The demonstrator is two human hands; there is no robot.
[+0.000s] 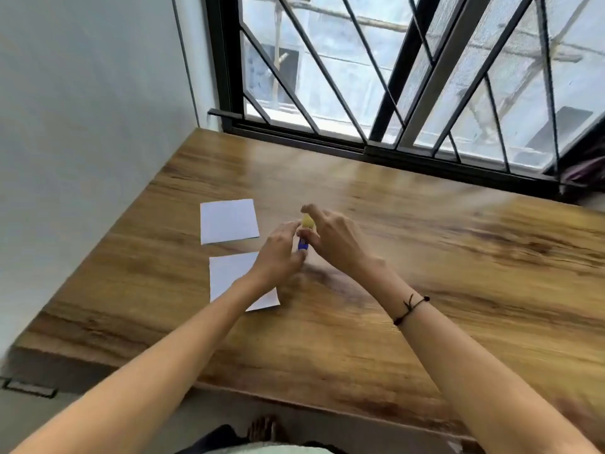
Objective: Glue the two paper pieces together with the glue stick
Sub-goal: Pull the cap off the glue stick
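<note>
Two white paper squares lie on the wooden table [425, 257], left of centre. The far paper [228, 221] lies fully in view. The near paper [229, 273] is partly covered by my left forearm. Just right of the papers, both hands meet above the table around a glue stick [304, 235] with a yellow upper part and a blue lower end. My left hand [280, 253] grips its blue end from the left. My right hand [330, 240] holds the yellow part from the right, index finger raised. The image is blurred.
A grey wall runs along the table's left side. A barred window with a dark frame [360, 145] borders the far edge. The table's near edge [294, 398] is close to my body. A black cord bracelet [411, 308] circles my right wrist.
</note>
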